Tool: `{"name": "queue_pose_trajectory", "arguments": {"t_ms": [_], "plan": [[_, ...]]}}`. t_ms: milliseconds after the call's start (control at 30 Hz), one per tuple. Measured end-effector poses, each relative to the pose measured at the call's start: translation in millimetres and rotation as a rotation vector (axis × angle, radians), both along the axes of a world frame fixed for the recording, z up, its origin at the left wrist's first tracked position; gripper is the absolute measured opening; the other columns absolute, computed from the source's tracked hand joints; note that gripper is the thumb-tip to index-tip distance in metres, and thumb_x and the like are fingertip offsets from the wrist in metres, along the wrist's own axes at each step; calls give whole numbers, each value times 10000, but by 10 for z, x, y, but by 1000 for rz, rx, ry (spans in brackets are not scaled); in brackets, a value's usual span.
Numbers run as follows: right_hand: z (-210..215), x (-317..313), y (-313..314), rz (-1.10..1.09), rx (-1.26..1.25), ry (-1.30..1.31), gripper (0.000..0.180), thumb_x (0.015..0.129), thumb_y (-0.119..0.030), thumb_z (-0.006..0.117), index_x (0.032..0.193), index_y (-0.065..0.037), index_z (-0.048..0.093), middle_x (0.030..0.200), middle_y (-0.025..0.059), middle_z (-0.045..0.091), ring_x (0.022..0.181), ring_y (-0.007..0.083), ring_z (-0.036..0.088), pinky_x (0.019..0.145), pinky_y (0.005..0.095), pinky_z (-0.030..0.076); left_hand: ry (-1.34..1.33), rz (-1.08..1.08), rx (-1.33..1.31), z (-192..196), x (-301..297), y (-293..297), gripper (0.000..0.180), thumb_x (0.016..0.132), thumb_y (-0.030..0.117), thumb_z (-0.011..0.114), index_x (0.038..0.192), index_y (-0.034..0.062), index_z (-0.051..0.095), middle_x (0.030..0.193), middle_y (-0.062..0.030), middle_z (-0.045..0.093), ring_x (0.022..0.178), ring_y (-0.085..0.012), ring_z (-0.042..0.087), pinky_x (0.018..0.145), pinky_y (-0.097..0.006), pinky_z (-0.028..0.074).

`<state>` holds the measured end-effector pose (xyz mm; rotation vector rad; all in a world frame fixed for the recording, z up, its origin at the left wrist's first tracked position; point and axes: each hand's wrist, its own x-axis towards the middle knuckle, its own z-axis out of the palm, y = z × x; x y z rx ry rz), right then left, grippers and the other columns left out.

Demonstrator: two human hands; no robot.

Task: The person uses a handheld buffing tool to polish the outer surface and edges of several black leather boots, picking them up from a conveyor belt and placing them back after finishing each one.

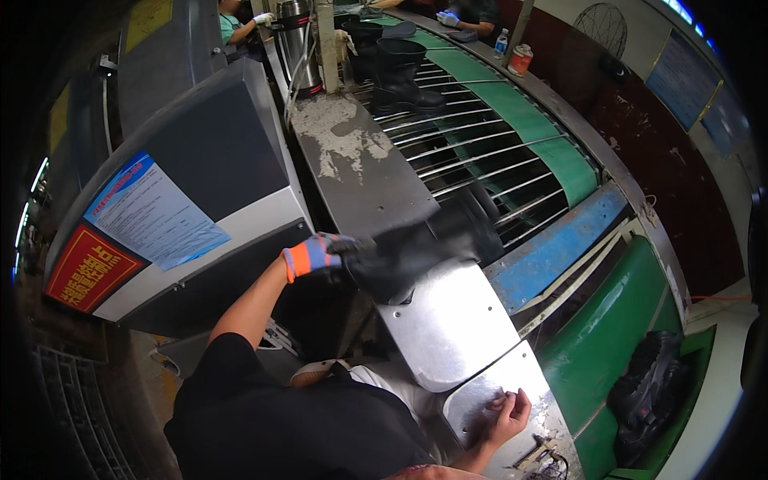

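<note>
Curving across the room, roller conveyor with green belt; two upright black boots at its far end. Nearer, black rubber boot on its side, toe end gripped by gloved left hand over steel plate. Bare right hand rests loosely on lower plate, holding nothing.

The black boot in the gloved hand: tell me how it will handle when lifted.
The black boot likely bends at the shaft, as rubber-looking boots do. Held sideways by the left hand, it seems light enough for one hand. Its smooth surface may be slippery, though the glove should help.
</note>
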<state>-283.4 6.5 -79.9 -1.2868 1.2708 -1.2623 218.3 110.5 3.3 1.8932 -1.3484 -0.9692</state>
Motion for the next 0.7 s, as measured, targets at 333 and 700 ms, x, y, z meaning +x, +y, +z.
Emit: {"name": "queue_pose_trajectory", "arguments": {"t_ms": [333, 700], "plan": [[228, 114, 179, -43, 44, 2, 244, 952, -21, 566, 1183, 57, 550, 899, 94, 622, 685, 119, 590, 618, 250, 515, -709, -842, 449, 997, -680, -903, 593, 769, 382, 672, 1296, 121, 591, 1171, -163, 655, 1100, -350, 602, 943, -398, 481], [91, -146, 557, -39, -68, 135, 250, 936, -3, 571, 1181, 49, 579, 913, 100, 656, 742, 127, 629, 668, 259, 533, -203, -398, -351, 499, -1310, -2877, 796, 846, 591, 641, 1426, 75, 462, 1421, -180, 496, 1315, -297, 475, 1083, -357, 377]]}}
